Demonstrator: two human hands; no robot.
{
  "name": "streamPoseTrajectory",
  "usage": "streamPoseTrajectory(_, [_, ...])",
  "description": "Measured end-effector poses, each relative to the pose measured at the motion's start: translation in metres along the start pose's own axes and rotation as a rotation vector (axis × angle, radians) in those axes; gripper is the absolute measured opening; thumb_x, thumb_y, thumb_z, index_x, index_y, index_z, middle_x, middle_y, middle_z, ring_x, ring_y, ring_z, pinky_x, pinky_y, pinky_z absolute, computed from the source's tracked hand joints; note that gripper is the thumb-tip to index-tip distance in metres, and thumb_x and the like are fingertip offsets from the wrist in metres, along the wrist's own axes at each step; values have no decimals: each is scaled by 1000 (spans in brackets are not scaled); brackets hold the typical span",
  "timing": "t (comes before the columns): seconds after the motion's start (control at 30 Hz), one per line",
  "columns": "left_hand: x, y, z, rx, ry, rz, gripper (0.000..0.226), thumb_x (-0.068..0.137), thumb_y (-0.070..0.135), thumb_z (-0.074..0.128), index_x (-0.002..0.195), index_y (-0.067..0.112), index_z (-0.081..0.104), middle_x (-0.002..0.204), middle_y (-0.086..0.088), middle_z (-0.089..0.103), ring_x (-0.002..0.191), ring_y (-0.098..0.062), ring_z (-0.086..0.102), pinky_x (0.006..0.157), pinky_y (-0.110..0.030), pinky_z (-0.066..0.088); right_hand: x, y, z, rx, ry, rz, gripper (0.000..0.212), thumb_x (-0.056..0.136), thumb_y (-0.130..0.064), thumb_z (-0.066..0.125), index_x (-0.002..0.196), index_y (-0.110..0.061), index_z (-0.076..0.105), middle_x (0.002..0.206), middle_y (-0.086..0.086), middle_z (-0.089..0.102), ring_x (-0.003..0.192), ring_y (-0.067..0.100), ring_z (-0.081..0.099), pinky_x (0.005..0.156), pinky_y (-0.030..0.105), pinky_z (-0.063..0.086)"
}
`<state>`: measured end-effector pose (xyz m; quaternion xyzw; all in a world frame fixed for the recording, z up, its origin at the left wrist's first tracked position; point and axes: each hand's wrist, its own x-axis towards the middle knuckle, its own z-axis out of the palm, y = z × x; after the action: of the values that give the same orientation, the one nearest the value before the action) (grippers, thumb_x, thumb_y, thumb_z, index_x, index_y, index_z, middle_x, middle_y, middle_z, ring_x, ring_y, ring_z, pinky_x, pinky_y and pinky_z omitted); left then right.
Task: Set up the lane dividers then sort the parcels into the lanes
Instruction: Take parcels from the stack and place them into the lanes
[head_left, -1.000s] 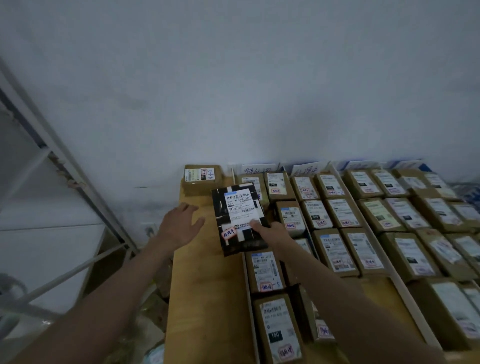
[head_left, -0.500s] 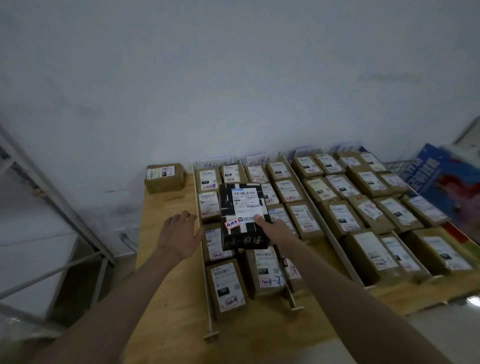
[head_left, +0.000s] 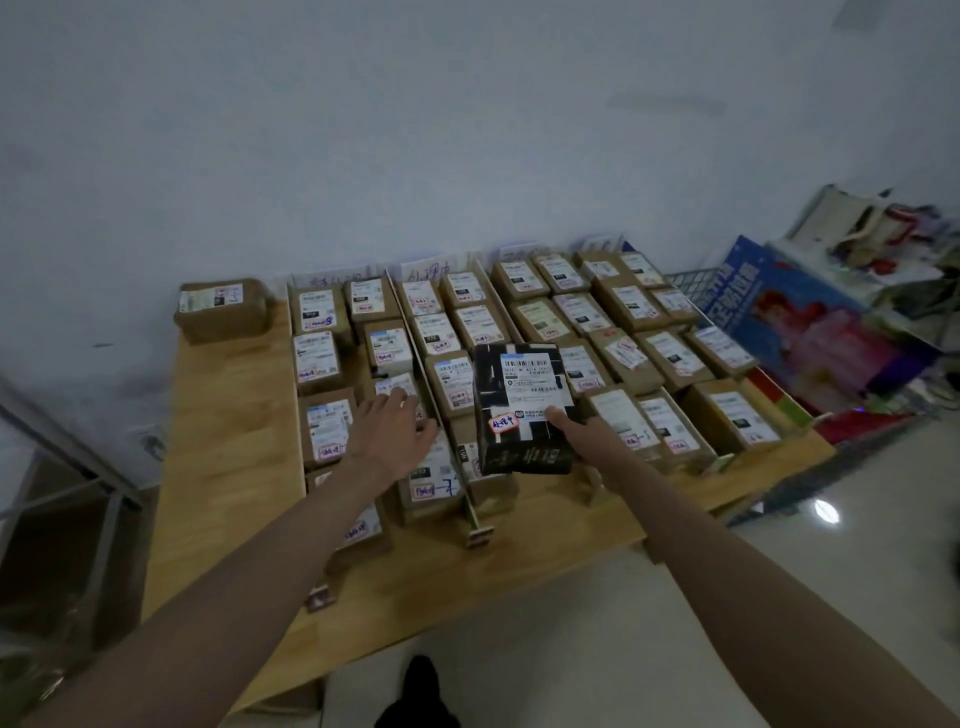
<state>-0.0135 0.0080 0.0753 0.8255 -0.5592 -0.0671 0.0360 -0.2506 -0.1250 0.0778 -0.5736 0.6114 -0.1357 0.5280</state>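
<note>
Fingers (head_left: 558, 415) of right hand (head_left: 582, 431) clamping black parcel (head_left: 519, 405) at its 5 o'clock corner, left hand (head_left: 387, 434) spread loose; rigid, probably light, best supported underneath.

Both arms are bare along the whole length that shows, from the lower edge of the view to the wrists, with no sleeve or cuff on them. The left hand (head_left: 390, 434) and the right hand (head_left: 581, 426) are bare too: no glove, ring, watch or band shows on either. Near the lower edge of the view, between the two forearms, a dark shoe (head_left: 420, 693) shows; its detail is lost in the dim light.
</note>
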Motion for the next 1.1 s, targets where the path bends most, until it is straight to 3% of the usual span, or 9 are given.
streamPoseTrajectory(0.13, [14, 24, 20, -7, -19, 37, 56, 102, 50, 30, 141, 14, 47, 145, -7, 45, 132, -28, 44, 112, -42, 33, 12, 21, -25, -53, 27, 40, 61, 89, -55, 63, 127, -7, 57, 102, 4, 67, 97, 22, 64, 78, 31, 52])
streamPoseTrajectory(0.33, [32, 42, 64, -3, -54, 59, 55, 99, 53, 34, 135, 15, 53, 137, -5, 52, 127, -25, 48, 111, -41, 36, 30, 48, -46, -107, -32, 36, 42, 89, -51, 65, 116, -18, 62, 91, -7, 69, 86, 9, 65, 64, 23, 48])
streamPoseTrajectory(0.53, [40, 58, 94, -36, -117, 12, 57, 99, 53, 36, 135, 13, 53, 140, -8, 52, 126, -27, 50, 109, -44, 37, 50, 71, -47, -170, -110, 41, 38, 92, -47, 62, 116, -18, 63, 103, -2, 71, 101, 16, 66, 91, 35, 54])
streamPoseTrajectory(0.77, [38, 81, 108, -34, -140, -46, 53, 102, 48, 30, 140, 14, 48, 142, -6, 49, 129, -25, 47, 114, -43, 32, 82, 76, -46, -263, -206, 45, 51, 96, -51, 55, 120, -7, 62, 113, 7, 69, 106, 21, 63, 85, 30, 49])
streamPoseTrajectory(0.9, [35, 91, 112, -15, -117, -116, 51, 102, 48, 31, 135, 15, 54, 135, -3, 55, 124, -21, 51, 111, -38, 35, 102, 77, -45, -289, -254, 0, 51, 97, -49, 55, 118, -3, 63, 115, 11, 69, 105, 23, 66, 94, 37, 54])
streamPoseTrajectory(1.1, [36, 99, 119, 8, -150, -219, 53, 101, 49, 33, 137, 15, 52, 141, -5, 51, 127, -23, 50, 113, -40, 33, 136, 82, -40, -405, -259, -14, 60, 96, -52, 53, 124, 0, 59, 129, 18, 58, 113, 30, 60, 101, 45, 50])
